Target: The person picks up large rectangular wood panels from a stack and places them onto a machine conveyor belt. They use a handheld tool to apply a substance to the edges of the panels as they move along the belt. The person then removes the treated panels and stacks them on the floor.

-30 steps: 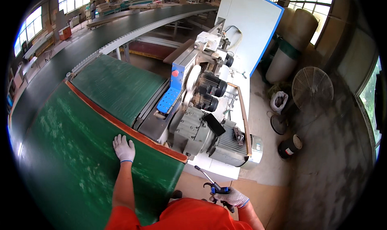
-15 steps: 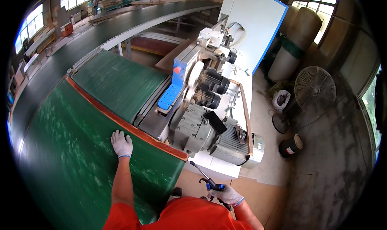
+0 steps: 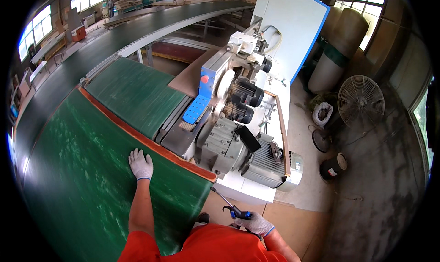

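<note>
My left hand (image 3: 140,164), in a pale knitted glove, rests on the wide green conveyor belt (image 3: 87,170) with its fingers stretched out. My right hand (image 3: 257,223), gloved too, is wrapped round an air blow gun (image 3: 237,212) with a black and blue body. The gun's thin nozzle points up and left, toward the belt's near right corner. A reddish-brown strip (image 3: 151,147) runs along the belt's far edge, beyond my left hand. Behind it stands a machine with a grey gearbox and motor (image 3: 222,142). A black phone-like slab (image 3: 248,139) lies on top.
A smaller green belt (image 3: 133,97) meets the machine, and a brown board (image 3: 190,78) reaches over its far corner. A long dark conveyor (image 3: 151,30) curves behind. To the right are a large fan (image 3: 361,101), a black bucket (image 3: 333,166) and a white sack (image 3: 322,114).
The brown board reaches farther out over the small belt. The air gun's nozzle has swung slightly left. My left hand stays flat on the belt, and the view has shifted a little.
</note>
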The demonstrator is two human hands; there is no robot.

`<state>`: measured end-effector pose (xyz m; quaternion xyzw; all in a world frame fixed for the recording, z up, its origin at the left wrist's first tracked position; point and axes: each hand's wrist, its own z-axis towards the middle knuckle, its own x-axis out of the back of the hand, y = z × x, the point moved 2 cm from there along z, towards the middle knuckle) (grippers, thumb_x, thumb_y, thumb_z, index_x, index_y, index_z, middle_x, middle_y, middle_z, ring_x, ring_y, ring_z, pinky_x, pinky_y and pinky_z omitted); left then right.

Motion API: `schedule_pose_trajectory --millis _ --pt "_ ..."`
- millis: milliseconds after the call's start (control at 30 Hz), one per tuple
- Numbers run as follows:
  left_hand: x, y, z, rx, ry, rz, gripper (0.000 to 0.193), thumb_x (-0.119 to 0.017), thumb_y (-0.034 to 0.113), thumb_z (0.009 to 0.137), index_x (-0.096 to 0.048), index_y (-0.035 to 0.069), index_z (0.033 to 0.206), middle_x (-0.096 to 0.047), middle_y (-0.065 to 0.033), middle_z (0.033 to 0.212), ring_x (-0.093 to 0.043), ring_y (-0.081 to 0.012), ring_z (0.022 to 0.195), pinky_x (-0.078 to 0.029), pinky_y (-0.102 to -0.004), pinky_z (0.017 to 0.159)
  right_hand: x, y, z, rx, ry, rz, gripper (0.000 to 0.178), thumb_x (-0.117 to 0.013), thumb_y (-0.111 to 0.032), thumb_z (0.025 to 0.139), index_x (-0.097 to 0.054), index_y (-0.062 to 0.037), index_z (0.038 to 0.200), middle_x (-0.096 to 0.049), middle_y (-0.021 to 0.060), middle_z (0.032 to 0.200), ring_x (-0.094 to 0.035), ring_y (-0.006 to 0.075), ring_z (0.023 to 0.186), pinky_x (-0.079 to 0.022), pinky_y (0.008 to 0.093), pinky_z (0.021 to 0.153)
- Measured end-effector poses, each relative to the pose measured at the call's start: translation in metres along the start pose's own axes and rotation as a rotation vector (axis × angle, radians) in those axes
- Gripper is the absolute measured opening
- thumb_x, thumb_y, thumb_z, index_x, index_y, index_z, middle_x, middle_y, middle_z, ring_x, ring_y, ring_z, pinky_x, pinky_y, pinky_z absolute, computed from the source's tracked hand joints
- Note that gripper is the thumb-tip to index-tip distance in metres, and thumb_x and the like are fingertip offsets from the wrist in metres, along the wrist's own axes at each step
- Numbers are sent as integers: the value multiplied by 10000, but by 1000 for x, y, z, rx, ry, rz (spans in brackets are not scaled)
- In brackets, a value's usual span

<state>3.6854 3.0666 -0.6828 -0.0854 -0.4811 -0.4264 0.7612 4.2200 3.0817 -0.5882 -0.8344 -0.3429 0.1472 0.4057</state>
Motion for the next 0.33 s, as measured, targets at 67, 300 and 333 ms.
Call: schedule_pose_trajectory --millis 67,300,333 --pt "2 0 0 0 -1 -5 427 -648 287 923 -673 8 1246 -599 -210 1418 -512 -419 1364 -356 -565 1196 0 0 1 -17 -5 -2 263 -789 -268 957 -749 -28 1058 -723 14 890 -644 100 779 -510 259 699" --pt "4 -12 -2 -2 -1 11 443 -653 290 920 -662 10 1263 -597 -211 1422 -511 -421 1366 -357 -566 1196 -2 0 7 5 -15 90 333 -790 -280 947 -722 -9 1128 -729 56 954 -678 144 837 -554 281 772" --pt "4 -14 -2 -2 -4 14 451 -655 294 919 -659 11 1270 -596 -211 1424 -510 -421 1367 -356 -566 1197 -1 0 8 -2 5 60 346 -796 -286 943 -719 -11 1140 -733 58 961 -681 155 844 -554 280 787"
